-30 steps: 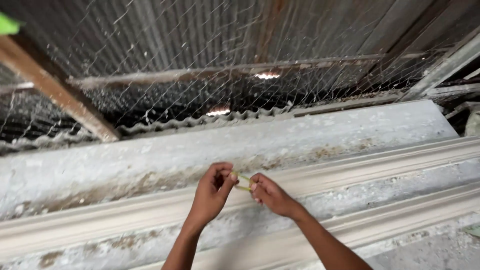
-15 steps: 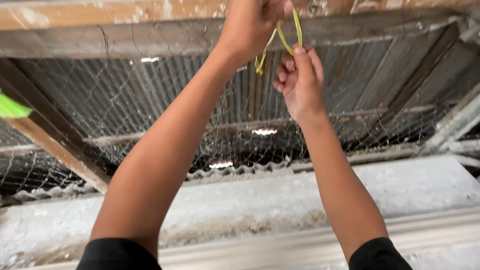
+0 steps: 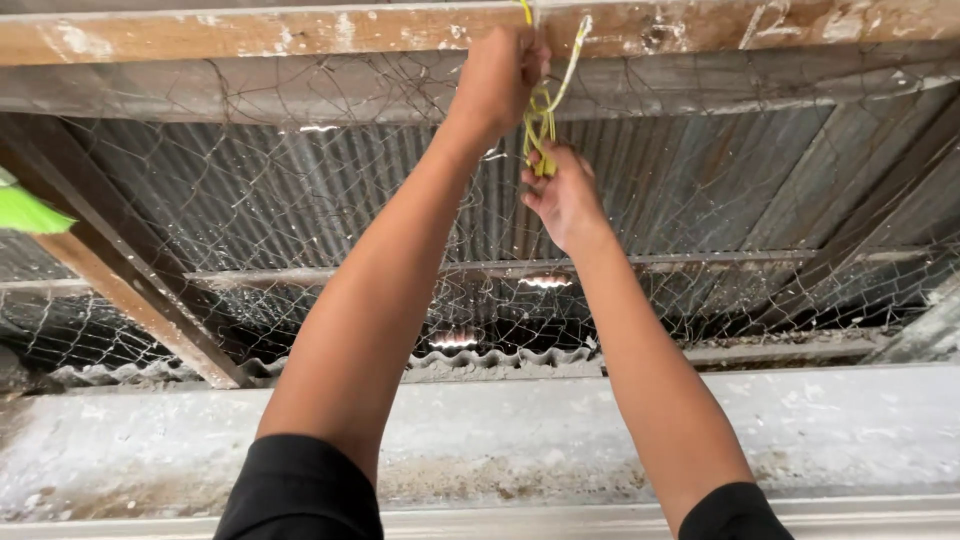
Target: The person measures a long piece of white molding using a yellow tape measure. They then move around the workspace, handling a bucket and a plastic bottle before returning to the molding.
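Note:
Both arms reach up toward a worn wooden beam point(image 3: 250, 35) that runs across the top. My left hand point(image 3: 495, 75) is closed around a thin yellow cord point(image 3: 540, 120) just under the beam. Below and slightly right of it, my right hand point(image 3: 562, 195) pinches the lower end of the same cord, which hangs looped between the two hands. One strand of the cord rises past the beam's edge at the top. Chicken-wire netting point(image 3: 300, 200) is stretched behind the hands.
Corrugated metal sheeting point(image 3: 720, 180) lies behind the netting. A slanted wooden rafter point(image 3: 130, 290) crosses at the left, with a green leaf point(image 3: 30, 212) at the left edge. A rough concrete wall top point(image 3: 520, 440) runs along the bottom.
The view has tilted upward from the concrete ledge to the beam. Both hands rose from waist height to the beam, and the right hand now sits below the left, holding the cord.

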